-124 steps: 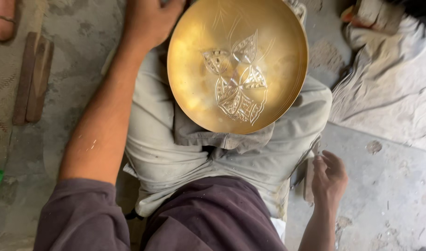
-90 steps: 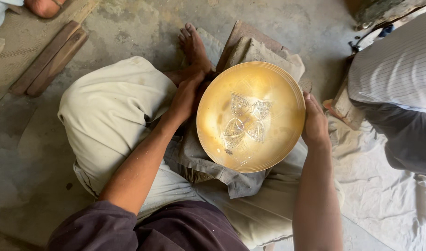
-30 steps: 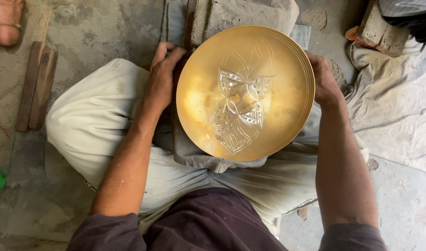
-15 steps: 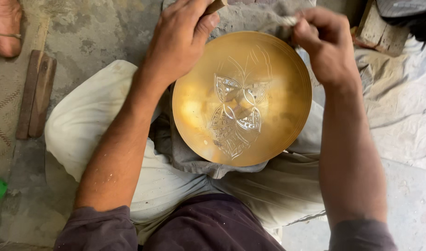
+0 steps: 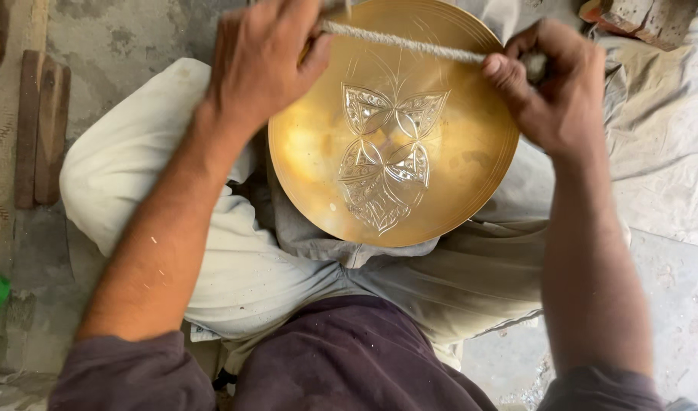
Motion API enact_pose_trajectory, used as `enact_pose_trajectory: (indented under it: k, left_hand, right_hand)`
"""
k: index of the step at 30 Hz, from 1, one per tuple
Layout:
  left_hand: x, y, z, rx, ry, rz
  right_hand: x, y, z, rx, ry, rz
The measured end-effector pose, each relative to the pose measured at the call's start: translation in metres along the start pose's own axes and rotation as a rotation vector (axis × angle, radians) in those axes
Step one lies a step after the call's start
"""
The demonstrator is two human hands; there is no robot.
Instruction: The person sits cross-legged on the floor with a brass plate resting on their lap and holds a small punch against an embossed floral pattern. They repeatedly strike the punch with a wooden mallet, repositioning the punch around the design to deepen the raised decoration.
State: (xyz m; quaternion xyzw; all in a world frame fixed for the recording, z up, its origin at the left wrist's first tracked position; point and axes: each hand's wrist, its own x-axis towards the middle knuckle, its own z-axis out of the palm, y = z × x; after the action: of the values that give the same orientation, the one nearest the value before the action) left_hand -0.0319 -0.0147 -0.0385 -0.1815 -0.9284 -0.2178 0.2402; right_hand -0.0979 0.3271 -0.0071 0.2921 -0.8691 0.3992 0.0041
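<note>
The left hand point(image 5: 261, 65) and the right hand point(image 5: 554, 84) are raised over the far edge of a round brass plate point(image 5: 394, 129), and a thin, pale, rough-surfaced rod point(image 5: 410, 46) spans the gap between them. The fingers of the left hand are curled tightly around the rod's left end, thumb pressing from the near side; the fingers of the right hand are closed in a fist around its right end, which is hidden inside the grip. The rod runs almost level, dropping slightly toward the right, and crosses above the upper part of the plate; whether it touches the metal cannot be told from this view. The plate lies below and between both hands, resting in the person's lap on the light-coloured trousers point(image 5: 234, 259) and tilted a little toward the camera. It is shallow and dished, gold-toned with a dull sheen, with fine concentric lines around the rim. At its centre is an engraved butterfly-like motif (four patterned wings, brighter than the surrounding metal), with thin radiating lines scratched above it. Neither hand grips the plate itself, though the left hand overlaps its upper-left rim. Left of the person, wooden strips point(image 5: 40, 125) lie on the concrete floor point(image 5: 128, 38); a crumpled pale cloth point(image 5: 661, 144) lies to the right.
</note>
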Motion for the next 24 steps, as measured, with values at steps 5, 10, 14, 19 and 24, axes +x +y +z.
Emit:
enact_pose_trajectory:
  k: [5,10,14,19,24]
  left_hand:
    - [-0.023,0.013,0.012,-0.216,0.143,-0.062]
    - [-0.020,0.011,0.020,-0.302,0.273,-0.156]
    - [-0.012,0.014,0.024,-0.155,0.239,-0.315]
    - [-0.013,0.022,0.017,-0.269,0.296,-0.395]
    - [-0.045,0.048,-0.025,-0.199,0.339,-0.473]
  right_hand:
    - [-0.029,-0.002,0.031,0.284,0.102,0.104]
    - [-0.038,0.008,0.044,0.682,0.164,0.036]
    - [-0.036,0.011,0.042,0.446,0.154,0.057]
    - [-0.042,0.008,0.035,0.239,0.197,0.002]
    - [-0.116,0.009,-0.009,0.154,0.384,0.152]
